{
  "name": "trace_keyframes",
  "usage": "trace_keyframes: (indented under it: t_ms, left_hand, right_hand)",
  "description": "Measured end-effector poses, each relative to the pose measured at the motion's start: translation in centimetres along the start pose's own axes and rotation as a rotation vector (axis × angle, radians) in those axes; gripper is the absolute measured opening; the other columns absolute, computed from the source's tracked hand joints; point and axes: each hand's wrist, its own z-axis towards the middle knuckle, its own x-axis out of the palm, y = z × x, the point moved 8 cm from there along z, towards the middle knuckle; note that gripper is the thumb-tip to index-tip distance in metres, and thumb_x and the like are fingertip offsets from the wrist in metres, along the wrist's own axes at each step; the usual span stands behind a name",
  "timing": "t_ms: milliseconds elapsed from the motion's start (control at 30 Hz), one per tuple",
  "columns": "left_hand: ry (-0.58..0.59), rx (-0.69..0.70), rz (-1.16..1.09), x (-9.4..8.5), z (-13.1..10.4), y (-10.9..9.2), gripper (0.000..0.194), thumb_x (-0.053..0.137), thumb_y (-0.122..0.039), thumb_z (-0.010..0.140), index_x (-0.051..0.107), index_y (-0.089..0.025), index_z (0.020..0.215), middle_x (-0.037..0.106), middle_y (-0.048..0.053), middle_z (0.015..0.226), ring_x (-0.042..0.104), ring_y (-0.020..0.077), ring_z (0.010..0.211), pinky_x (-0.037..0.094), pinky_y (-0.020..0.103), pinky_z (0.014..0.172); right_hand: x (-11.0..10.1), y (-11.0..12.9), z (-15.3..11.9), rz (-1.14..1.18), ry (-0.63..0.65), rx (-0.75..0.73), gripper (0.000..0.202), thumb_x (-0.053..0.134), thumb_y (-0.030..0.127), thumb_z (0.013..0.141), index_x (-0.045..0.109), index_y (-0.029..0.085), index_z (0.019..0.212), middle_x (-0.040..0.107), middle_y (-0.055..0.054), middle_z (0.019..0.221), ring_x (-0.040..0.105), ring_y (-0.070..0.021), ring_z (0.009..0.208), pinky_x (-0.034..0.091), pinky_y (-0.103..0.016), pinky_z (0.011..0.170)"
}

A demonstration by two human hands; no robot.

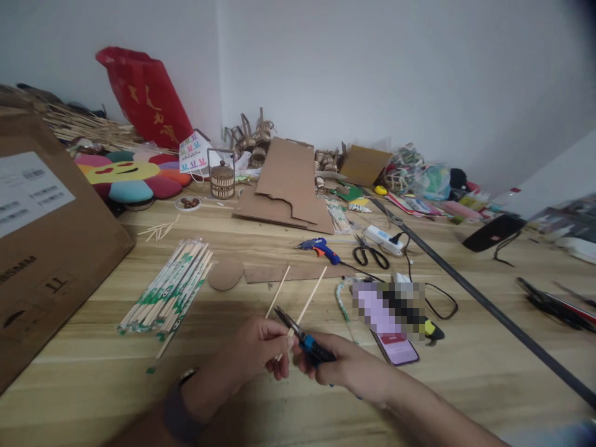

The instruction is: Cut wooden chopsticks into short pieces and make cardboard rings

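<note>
My left hand (265,349) is closed on two thin wooden sticks (313,292), which point up and to the right in a V. In my right hand (342,366) are blue-and-black pliers (313,347), its fingers wrapped round the handles. The metal jaws lie at the sticks, just above the left fingertips; whether they touch the wood is too small to tell. Beyond the hands, a cardboard disc (226,275) and a cardboard strip (298,273) lie flat on the table. Wrapped chopsticks (170,288) form a pile to the left.
A large carton (56,248) stands at the left. Past the hands are a blue glue gun (321,248), black scissors (370,253) and a white power strip (384,239). A phone (395,347) lies at the right, near a long dark rod (484,301). Cardboard sheets (288,180) rest farther back.
</note>
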Motion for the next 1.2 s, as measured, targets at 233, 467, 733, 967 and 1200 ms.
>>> trace_keyframes:
  t_ms: [233, 467, 733, 967, 1200]
  left_hand:
    - [0.002, 0.022, 0.025, 0.0, 0.1, -0.3, 0.038, 0.054, -0.051, 0.075, 0.06, -0.015, 0.063, 0.055, -0.002, 0.049, 0.048, 0.0098, 0.045, 0.037, 0.022, 0.05]
    - [-0.005, 0.048, 0.071, 0.1, -0.2, -0.8, 0.034, 0.052, -0.048, 0.077, 0.057, -0.016, 0.066, 0.055, -0.002, 0.052, 0.048, 0.0103, 0.048, 0.036, 0.023, 0.051]
    - [-0.033, 0.048, 0.013, 0.0, -0.1, -0.4, 0.038, 0.045, -0.05, 0.08, 0.06, -0.015, 0.077, 0.054, -0.003, 0.052, 0.045, 0.0102, 0.045, 0.035, 0.024, 0.048]
    - [-0.027, 0.038, 0.026, -0.1, 0.0, -0.3, 0.038, 0.046, -0.052, 0.08, 0.058, -0.016, 0.074, 0.05, -0.004, 0.049, 0.041, 0.0098, 0.044, 0.032, 0.024, 0.047]
    - [-0.03, 0.062, 0.064, -0.2, 0.0, -0.1, 0.038, 0.043, -0.05, 0.083, 0.058, -0.016, 0.074, 0.047, -0.005, 0.047, 0.038, 0.0097, 0.043, 0.03, 0.025, 0.048]
  right_hand:
    - [-0.3, -0.1, 0.3, -0.182, -0.081, -0.097, 0.02, 0.047, 0.019, 0.054, 0.051, 0.019, 0.074, 0.047, 0.002, 0.071, 0.043, -0.0145, 0.07, 0.032, -0.026, 0.063]
    - [-0.3, -0.4, 0.2, -0.13, -0.096, -0.116, 0.019, 0.049, 0.018, 0.058, 0.053, 0.018, 0.077, 0.049, 0.002, 0.071, 0.044, -0.0141, 0.07, 0.033, -0.026, 0.063]
    - [0.3, -0.2, -0.1, 0.187, -0.013, 0.047, 0.037, 0.056, 0.016, 0.053, 0.061, 0.016, 0.089, 0.055, 0.001, 0.075, 0.047, -0.0132, 0.07, 0.034, -0.023, 0.06]
    - [0.4, 0.0, -0.2, 0.201, -0.022, 0.062, 0.038, 0.056, 0.014, 0.052, 0.062, 0.015, 0.089, 0.057, 0.0, 0.074, 0.049, -0.0131, 0.07, 0.035, -0.022, 0.057]
    - [0.6, -0.9, 0.4, 0.152, -0.031, 0.021, 0.036, 0.051, 0.017, 0.051, 0.056, 0.017, 0.087, 0.051, 0.003, 0.072, 0.045, -0.0108, 0.062, 0.036, -0.021, 0.053]
